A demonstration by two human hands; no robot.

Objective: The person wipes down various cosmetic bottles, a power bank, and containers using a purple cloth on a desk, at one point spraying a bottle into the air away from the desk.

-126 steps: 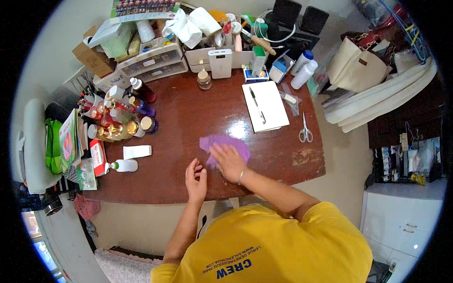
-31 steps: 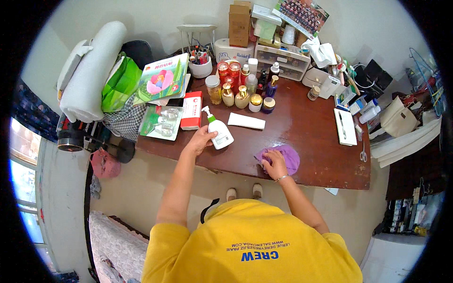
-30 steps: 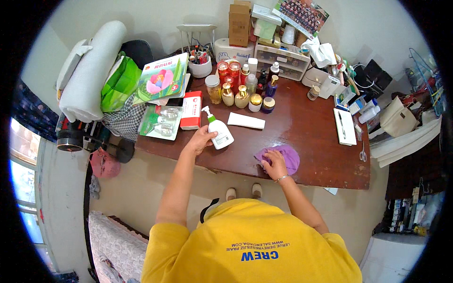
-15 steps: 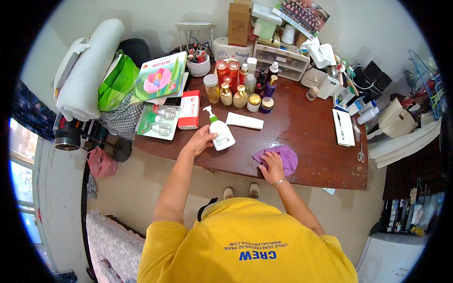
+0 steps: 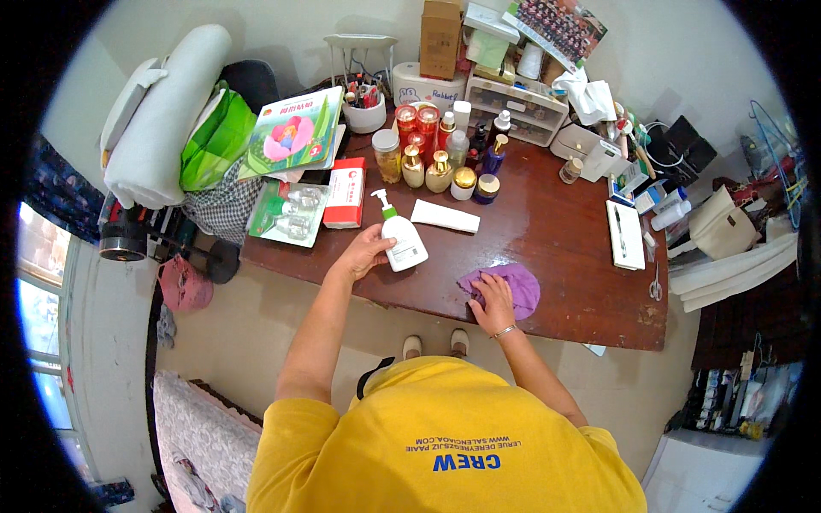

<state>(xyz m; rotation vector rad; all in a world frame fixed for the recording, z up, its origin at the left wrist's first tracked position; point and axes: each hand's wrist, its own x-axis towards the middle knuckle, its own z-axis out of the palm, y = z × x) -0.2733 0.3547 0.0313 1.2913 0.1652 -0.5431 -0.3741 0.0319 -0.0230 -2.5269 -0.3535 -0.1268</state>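
Beneath right fingers (image 5: 493, 285), purple cloth (image 5: 523, 291); within left fingers (image 5: 381, 244), pump bottle (image 5: 405, 243)

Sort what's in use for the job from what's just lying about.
In use:
purple cloth, under the right hand
white pump bottle, in the left hand

Lying about:
white tube
red-and-white box
notebook
pen
scissors
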